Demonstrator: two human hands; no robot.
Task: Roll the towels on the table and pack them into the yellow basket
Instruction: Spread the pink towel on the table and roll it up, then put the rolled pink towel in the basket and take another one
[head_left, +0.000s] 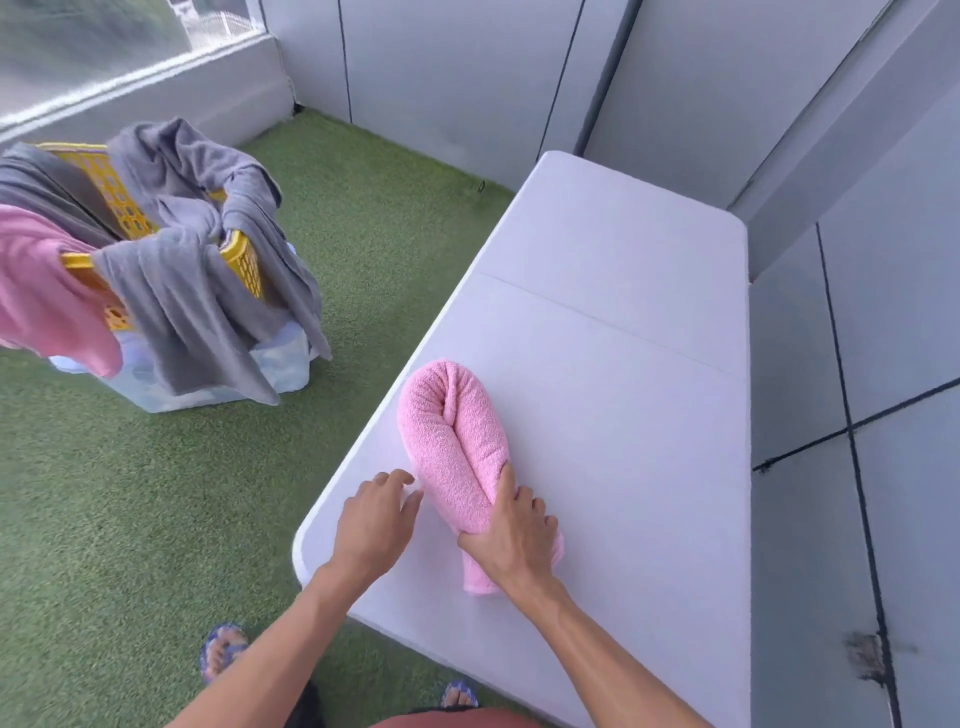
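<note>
Rolled pink towel (457, 447), bent double on the white table (623, 322), is gripped at its near end by right hand (511, 540); left hand (376, 519) is held loosely spread beside it.

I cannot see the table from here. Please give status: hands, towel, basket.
Right hand grips pink towel roll, bent double on white table. Left hand open beside it. Yellow basket draped with grey towels, not packed.
</note>
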